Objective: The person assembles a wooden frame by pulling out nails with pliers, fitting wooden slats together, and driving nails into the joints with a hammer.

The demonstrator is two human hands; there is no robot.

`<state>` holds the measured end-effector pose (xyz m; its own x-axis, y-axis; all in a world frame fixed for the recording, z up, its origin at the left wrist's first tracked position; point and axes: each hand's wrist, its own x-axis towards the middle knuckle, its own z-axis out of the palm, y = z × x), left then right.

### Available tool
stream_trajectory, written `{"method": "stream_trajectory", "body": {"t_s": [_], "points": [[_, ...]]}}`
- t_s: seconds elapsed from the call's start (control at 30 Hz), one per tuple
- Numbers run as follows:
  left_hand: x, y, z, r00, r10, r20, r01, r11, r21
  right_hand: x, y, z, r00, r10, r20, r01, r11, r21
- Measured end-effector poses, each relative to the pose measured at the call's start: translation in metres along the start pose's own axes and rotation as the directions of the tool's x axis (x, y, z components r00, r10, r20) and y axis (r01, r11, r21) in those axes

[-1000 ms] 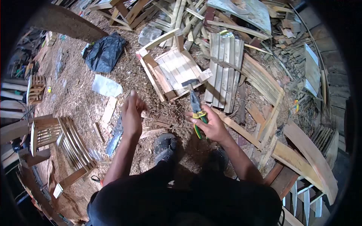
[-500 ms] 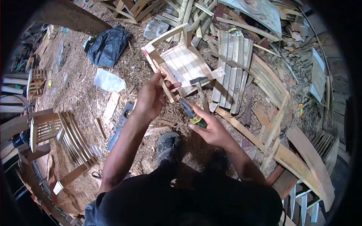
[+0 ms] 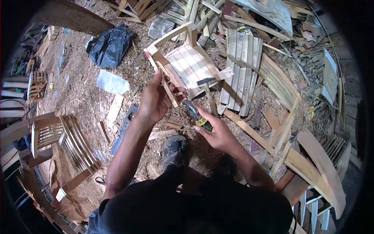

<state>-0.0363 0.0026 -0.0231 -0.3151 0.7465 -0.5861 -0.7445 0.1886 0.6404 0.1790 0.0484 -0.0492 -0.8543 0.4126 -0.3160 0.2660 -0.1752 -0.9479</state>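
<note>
My left hand (image 3: 153,100) is closed around a narrow wooden strip (image 3: 170,93) that slants down toward the middle. In my right hand (image 3: 216,133) are pliers (image 3: 191,110) with yellow and green on the handle, their dark jaws pointing at my left fingers. Anything small between the jaws and those fingers is too tiny to make out. Just beyond both hands stands a slatted wooden frame (image 3: 189,66) with raised side pieces. A hammer (image 3: 209,95) leans at its near right corner, head up.
A hand saw (image 3: 124,130) lies left of my left forearm. Bundled slats (image 3: 241,72) rest right of the frame. A black plastic bag (image 3: 110,45) is at the upper left, a slatted piece (image 3: 74,142) at the left. Curved boards (image 3: 321,167) lie at the right, on sawdust.
The plier jaws have moved slightly left and up, closer to my left fingertips. My left fingers have shifted a little around the strip.
</note>
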Motion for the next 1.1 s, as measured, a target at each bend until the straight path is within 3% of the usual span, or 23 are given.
{"method": "stream_trajectory", "body": {"t_s": [0.17, 0.3, 0.57, 0.7, 0.87, 1.1], "points": [[0.003, -0.002, -0.004, 1.0, -0.006, 0.014, 0.006, 1.0, -0.02, 0.006, 0.007, -0.001, 0.99, -0.112, 0.086, 0.103, 0.989, 0.108], [0.002, -0.001, -0.003, 1.0, -0.014, 0.004, 0.014, 1.0, -0.011, 0.004, 0.015, -0.001, 0.992, -0.043, 0.119, 0.014, 0.971, 0.239], [0.002, -0.002, -0.002, 1.0, -0.01, 0.016, 0.01, 1.0, -0.011, 0.008, 0.014, -0.002, 0.974, -0.143, 0.178, 0.128, 0.987, 0.094], [0.002, -0.001, -0.002, 1.0, -0.013, 0.011, 0.013, 1.0, -0.018, 0.01, 0.02, 0.002, 0.982, -0.115, 0.15, 0.107, 0.992, 0.064], [0.005, -0.003, -0.003, 1.0, -0.01, 0.01, 0.01, 0.999, -0.031, 0.018, 0.021, 0.002, 0.959, -0.249, 0.136, 0.264, 0.959, -0.104], [0.004, -0.002, -0.001, 0.999, -0.011, 0.033, 0.012, 1.0, -0.012, 0.025, 0.024, -0.004, 0.926, -0.336, 0.171, 0.353, 0.932, -0.082]]}}
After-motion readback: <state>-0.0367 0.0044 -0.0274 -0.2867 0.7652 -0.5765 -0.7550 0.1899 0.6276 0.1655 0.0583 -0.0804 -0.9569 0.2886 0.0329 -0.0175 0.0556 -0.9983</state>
